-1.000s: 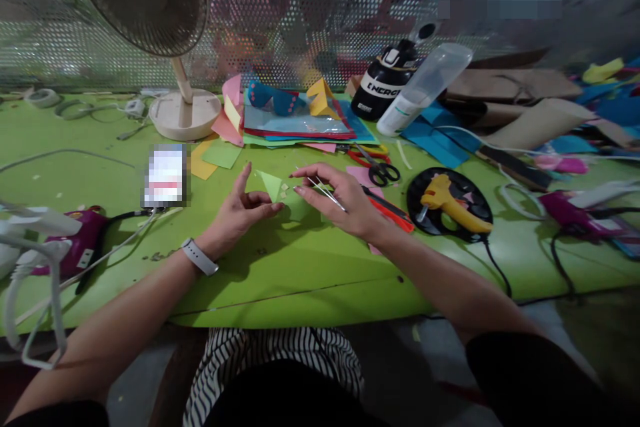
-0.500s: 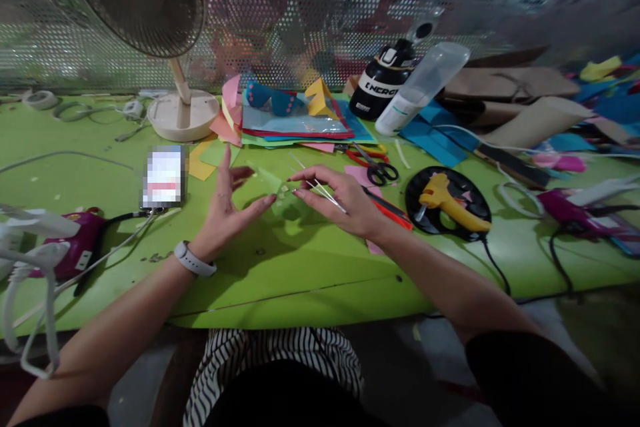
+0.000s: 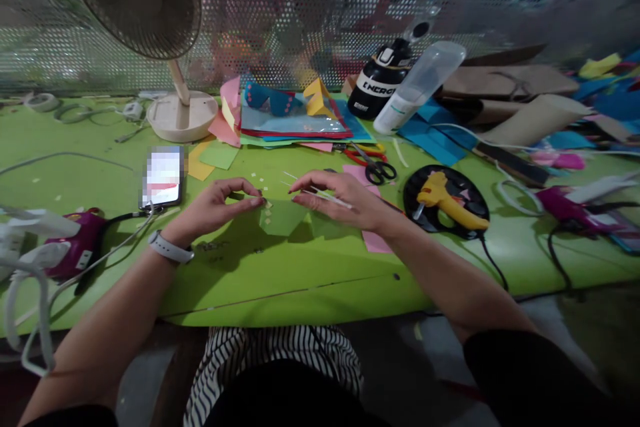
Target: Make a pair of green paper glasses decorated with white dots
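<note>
A green paper piece with small pale squares along its left side hangs just above the green table, between my two hands. My left hand pinches its upper left edge between thumb and fingertips. In my right hand thin white sticks are gripped, their ends sticking out past the fingers toward the left. The right fingertips are close to the paper's upper right; whether they touch it I cannot tell. Several tiny pale squares lie on the table beyond my left fingertips.
Behind my hands are a fan, a plastic folder with blue paper glasses and a black bottle. Scissors and a yellow glue gun on a black plate are at the right. A phone lies at the left.
My left hand has gone from spread fingers to a pinch on the green paper. The paper now shows more plainly, its row of pale squares turned to the left.
</note>
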`<state>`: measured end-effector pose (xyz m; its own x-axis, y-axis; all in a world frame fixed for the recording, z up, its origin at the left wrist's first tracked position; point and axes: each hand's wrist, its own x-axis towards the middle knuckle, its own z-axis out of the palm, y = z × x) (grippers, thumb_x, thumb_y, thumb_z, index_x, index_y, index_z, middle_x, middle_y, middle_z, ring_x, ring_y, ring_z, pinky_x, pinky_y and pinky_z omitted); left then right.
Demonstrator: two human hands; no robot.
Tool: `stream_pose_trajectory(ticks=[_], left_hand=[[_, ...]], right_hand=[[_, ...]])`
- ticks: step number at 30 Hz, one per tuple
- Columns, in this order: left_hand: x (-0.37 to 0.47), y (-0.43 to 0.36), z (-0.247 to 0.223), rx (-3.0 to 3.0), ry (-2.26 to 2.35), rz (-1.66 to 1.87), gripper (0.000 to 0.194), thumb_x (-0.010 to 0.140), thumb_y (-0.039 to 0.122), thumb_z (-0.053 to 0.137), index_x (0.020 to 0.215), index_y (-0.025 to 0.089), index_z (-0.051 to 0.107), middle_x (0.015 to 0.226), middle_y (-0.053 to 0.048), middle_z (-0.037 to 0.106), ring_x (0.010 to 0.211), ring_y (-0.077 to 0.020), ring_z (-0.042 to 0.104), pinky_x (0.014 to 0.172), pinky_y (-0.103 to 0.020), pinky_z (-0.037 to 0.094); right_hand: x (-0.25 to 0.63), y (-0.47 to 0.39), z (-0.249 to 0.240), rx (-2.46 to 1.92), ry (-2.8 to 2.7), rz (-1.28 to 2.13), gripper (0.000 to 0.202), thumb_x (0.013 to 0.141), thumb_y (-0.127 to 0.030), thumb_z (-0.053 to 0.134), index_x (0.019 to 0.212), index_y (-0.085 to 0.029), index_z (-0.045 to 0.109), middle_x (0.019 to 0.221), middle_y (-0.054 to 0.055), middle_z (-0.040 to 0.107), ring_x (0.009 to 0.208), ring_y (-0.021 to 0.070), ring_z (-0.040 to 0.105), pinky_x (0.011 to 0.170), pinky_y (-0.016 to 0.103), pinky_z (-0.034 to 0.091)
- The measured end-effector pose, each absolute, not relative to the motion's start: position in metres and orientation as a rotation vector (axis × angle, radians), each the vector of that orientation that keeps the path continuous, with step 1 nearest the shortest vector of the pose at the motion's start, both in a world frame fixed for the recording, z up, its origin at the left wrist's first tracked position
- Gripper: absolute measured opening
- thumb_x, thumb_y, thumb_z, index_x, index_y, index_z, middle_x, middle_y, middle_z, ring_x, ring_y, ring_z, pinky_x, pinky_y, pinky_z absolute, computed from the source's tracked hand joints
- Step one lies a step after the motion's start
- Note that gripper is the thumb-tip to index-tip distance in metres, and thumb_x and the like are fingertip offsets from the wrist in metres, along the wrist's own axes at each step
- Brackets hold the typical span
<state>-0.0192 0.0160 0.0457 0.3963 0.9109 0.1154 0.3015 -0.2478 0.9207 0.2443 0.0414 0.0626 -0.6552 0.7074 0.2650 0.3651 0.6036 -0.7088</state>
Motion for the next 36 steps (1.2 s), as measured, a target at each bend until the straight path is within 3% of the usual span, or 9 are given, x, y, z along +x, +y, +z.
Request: stream_pose_trajectory(ticks=[4,10,16,21,24,27,30,36], left_hand=[[-0.036,0.024,0.048,1.583,1.085,0.933,0.024,0.077,0.040,0.075,0.085,0.018,0.070,0.089,-0.005,0.071,0.081,-0.0151,0.063,0.081,-0.032,0.051],[-0.051,0.031,0.052,1.674,1.240,0.920,0.022,0.081,0.043,0.071,0.086,0.022,0.072,0.092,-0.005,0.071,0.087,-0.0186,0.064,0.086,-0.037,0.050],[-0.033,0.018,0.065,2.274,1.589,1.187,0.020,0.089,0.039,0.062,0.092,0.023,0.072,0.117,-0.002,0.066,0.123,-0.0263,0.050,0.112,-0.053,0.024],[-0.010,0.001,0.063,2.507,1.303,0.875,0.020,0.086,0.039,0.065,0.098,0.024,0.071,0.097,-0.004,0.072,0.098,-0.0228,0.064,0.115,-0.051,0.022],[-0.004,-0.003,0.056,2.485,1.200,0.712,0.018,0.088,0.034,0.060,0.097,0.023,0.071,0.086,-0.003,0.071,0.084,-0.0203,0.064,0.109,-0.048,0.031],[-0.003,-0.001,0.050,2.361,1.163,0.633,0.018,0.088,0.029,0.055,0.093,0.022,0.071,0.085,-0.006,0.071,0.081,-0.0201,0.063,0.090,-0.039,0.046],[-0.007,0.003,0.050,2.231,1.191,0.598,0.016,0.085,0.028,0.057,0.091,0.022,0.071,0.088,-0.006,0.072,0.078,-0.0190,0.063,0.074,-0.031,0.047],[-0.018,0.010,0.052,2.049,1.156,0.506,0.017,0.084,0.032,0.060,0.092,0.022,0.072,0.082,-0.002,0.073,0.069,-0.0165,0.062,0.065,-0.027,0.044]], right_hand=[[0.264,0.059,0.067,-0.869,-2.236,1.075,0.033,0.088,-0.048,0.061,0.102,-0.018,0.069,0.098,0.006,0.070,0.087,0.0176,0.064,0.075,0.030,0.050],[0.272,0.071,0.058,-0.854,-2.016,1.289,0.031,0.079,-0.039,0.073,0.102,-0.020,0.067,0.098,0.005,0.069,0.090,0.0169,0.065,0.080,0.033,0.053],[0.254,0.061,0.045,-0.790,-2.119,1.347,0.031,0.083,-0.039,0.069,0.106,-0.018,0.066,0.097,0.006,0.068,0.089,0.0167,0.064,0.080,0.033,0.053],[0.236,0.045,0.039,-0.707,-2.233,1.189,0.030,0.090,-0.039,0.061,0.112,-0.018,0.064,0.102,0.007,0.069,0.090,0.0171,0.064,0.080,0.033,0.052],[0.226,0.038,0.036,-0.702,-2.248,1.095,0.029,0.091,-0.039,0.060,0.111,-0.019,0.066,0.104,0.007,0.071,0.092,0.0179,0.066,0.082,0.034,0.052],[0.224,0.037,0.040,-0.744,-2.231,1.026,0.031,0.091,-0.042,0.059,0.115,-0.023,0.067,0.107,0.005,0.072,0.096,0.0187,0.067,0.085,0.035,0.052],[0.235,0.044,0.048,-0.853,-2.101,0.933,0.040,0.092,-0.052,0.054,0.119,-0.025,0.068,0.105,0.005,0.073,0.092,0.0189,0.069,0.080,0.035,0.054],[0.265,0.068,0.053,-1.192,-1.941,1.055,0.065,0.087,-0.071,0.046,0.098,-0.015,0.077,0.058,0.006,0.068,0.051,0.0167,0.063,0.052,0.030,0.052]])
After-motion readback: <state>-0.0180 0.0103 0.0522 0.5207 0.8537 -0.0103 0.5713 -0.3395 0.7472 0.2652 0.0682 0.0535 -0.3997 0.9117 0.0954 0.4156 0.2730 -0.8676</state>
